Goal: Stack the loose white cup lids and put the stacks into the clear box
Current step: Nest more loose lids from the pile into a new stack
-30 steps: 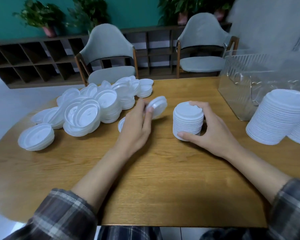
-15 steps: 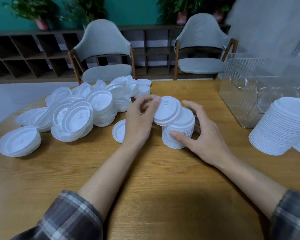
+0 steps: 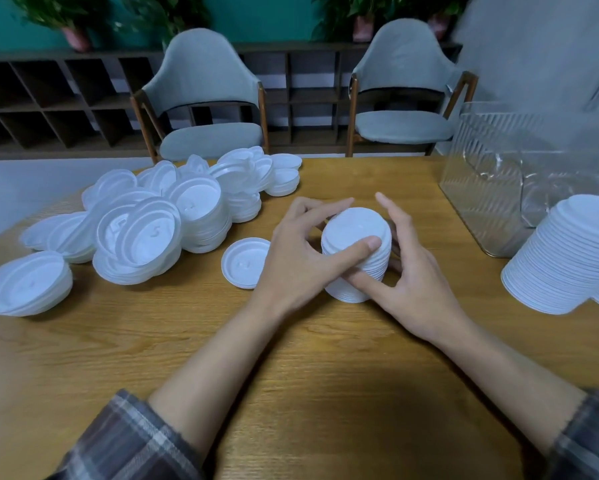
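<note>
Both hands cup a short stack of lids [image 3: 356,251] standing mid-desk [image 3: 291,358] — left hand [image 3: 298,258] with fingers curled round its left side, thumb across the front; right hand [image 3: 415,271] wrapping its right side. A single lid [image 3: 244,262] lies just left. Loose lids [image 3: 173,216] heap far left; the clear box [image 3: 505,174] stands far right, behind a tall stack [image 3: 575,254].

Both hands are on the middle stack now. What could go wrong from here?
The stack is tall and held only by the fingertips of the left hand and right hand; squeezing unevenly could skew or topple it. The single lid beside the left hand could get knocked. The big stacks partly block the way to the box.
</note>
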`<act>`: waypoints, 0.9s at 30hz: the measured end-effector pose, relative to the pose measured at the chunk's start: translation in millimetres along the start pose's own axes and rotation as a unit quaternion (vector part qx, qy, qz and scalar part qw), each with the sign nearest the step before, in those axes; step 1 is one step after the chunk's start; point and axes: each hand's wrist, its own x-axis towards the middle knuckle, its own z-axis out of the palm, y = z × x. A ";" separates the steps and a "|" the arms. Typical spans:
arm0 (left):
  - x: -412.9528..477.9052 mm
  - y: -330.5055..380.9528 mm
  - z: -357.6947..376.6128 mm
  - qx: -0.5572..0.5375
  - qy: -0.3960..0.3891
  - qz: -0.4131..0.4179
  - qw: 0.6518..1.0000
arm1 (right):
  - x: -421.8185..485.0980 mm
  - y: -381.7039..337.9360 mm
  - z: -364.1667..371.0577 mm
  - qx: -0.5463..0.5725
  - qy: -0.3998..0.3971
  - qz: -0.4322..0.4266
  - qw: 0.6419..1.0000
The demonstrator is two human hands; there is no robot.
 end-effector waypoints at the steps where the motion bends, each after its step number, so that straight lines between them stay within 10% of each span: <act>1: 0.4 -0.4 -0.7 0.001 0.001 0.009 1.000 | 0.2 0.4 -0.4 0.000 0.000 0.002 1.000; 20: -2.2 -12.3 -15.6 -0.021 -0.042 0.020 0.999 | 0.7 7.8 -3.2 -0.032 0.004 -0.025 0.999; 27: -9.6 -21.7 -55.0 0.236 -0.001 0.070 0.969 | 0.9 10.5 -8.3 -0.034 0.028 -0.007 0.999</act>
